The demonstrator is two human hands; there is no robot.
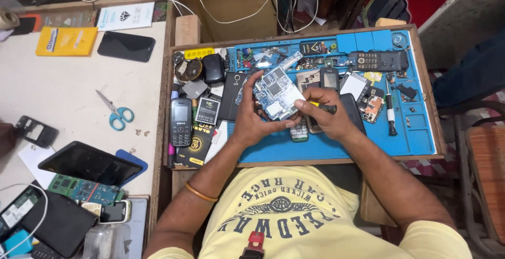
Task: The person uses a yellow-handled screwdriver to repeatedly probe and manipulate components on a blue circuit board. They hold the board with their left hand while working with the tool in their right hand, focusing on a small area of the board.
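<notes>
From your head camera, you hold a pale blue rectangular phone circuit board [274, 93], studded with silver shields and dark chips, tilted up above the middle of the blue silicone work mat [421, 138]. Your left hand [251, 117] cups it from the left, fingers curled over its top edge and thumb under the lower corner. Your right hand [329, 116] is closed around a small screwdriver with a yellow-and-black handle [322, 107], its tip end pointing left at the board's right edge; the tip itself is hidden by your fingers.

Just left of your left hand lie a flat black phone battery [207, 111] and a black bar phone with a keypad [180, 121]. Under your right hand sits a dark phone body [351, 112], and beyond it a small orange-brown circuit board [372, 107]. A black-and-white-handled screwdriver [390, 114] lies upright on the mat to the right. A black keypad phone shell [374, 60] rests near the mat's far edge.

The mat fills a shallow wooden tray [428, 98]. To the left a white tabletop [58, 96] carries blue-handled scissors [117, 112], a black smartphone [126, 46], a yellow flat box [66, 41] and a dark tablet [88, 163]. White cables [226, 19] hang across the back.
</notes>
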